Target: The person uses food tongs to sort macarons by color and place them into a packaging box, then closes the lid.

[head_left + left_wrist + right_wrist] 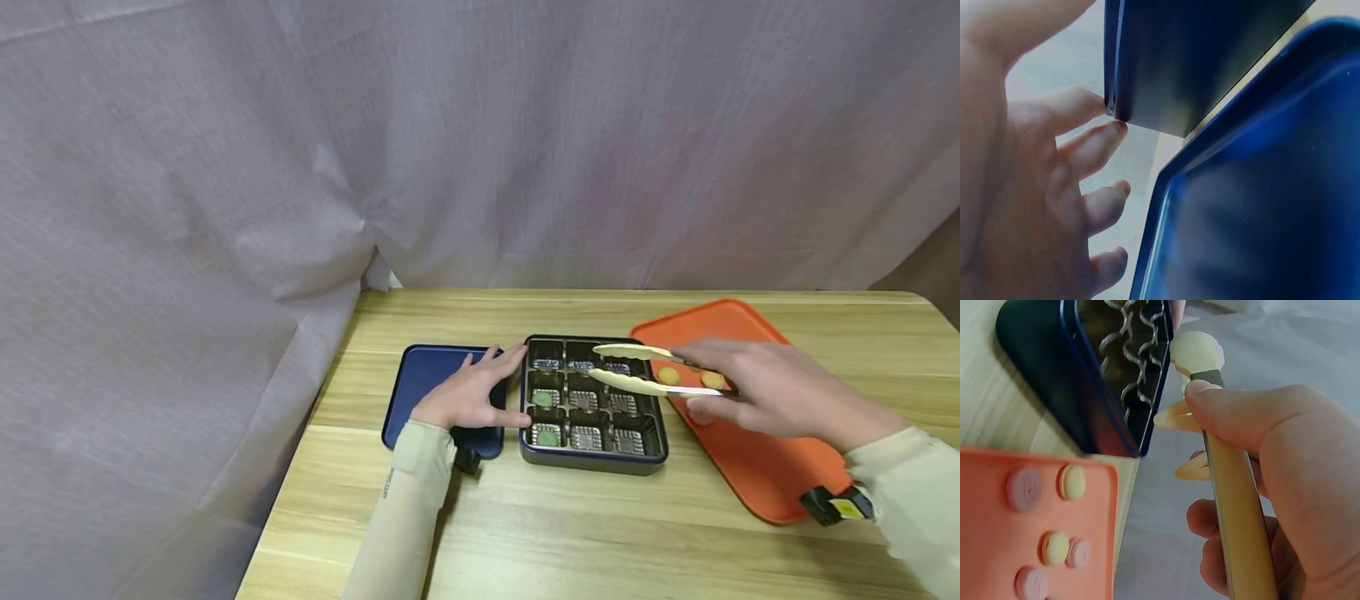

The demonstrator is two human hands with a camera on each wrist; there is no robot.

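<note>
A dark blue box [592, 460] holds a black divided insert. Two green macarons [545, 399] lie in its left column, one in the middle compartment and one in the front compartment. My left hand [468, 396] spreads its fingers at the box's left side, thumb and fingertips against the rim. In my right hand [772, 385] I grip tongs [633, 384] with cream scalloped tips. Those tips stand parted above the back right compartments, with nothing seen between them. In the right wrist view, my thumb presses along the tongs' arm [1241, 519].
An orange tray [780, 467] lies right of the box, partly under my right arm. It carries several macarons, among them a yellow macaron [1072, 482] and a pink macaron [1024, 489]. A blue lid [427, 375] lies left of the box. Grey cloth [525, 150] hangs behind the table.
</note>
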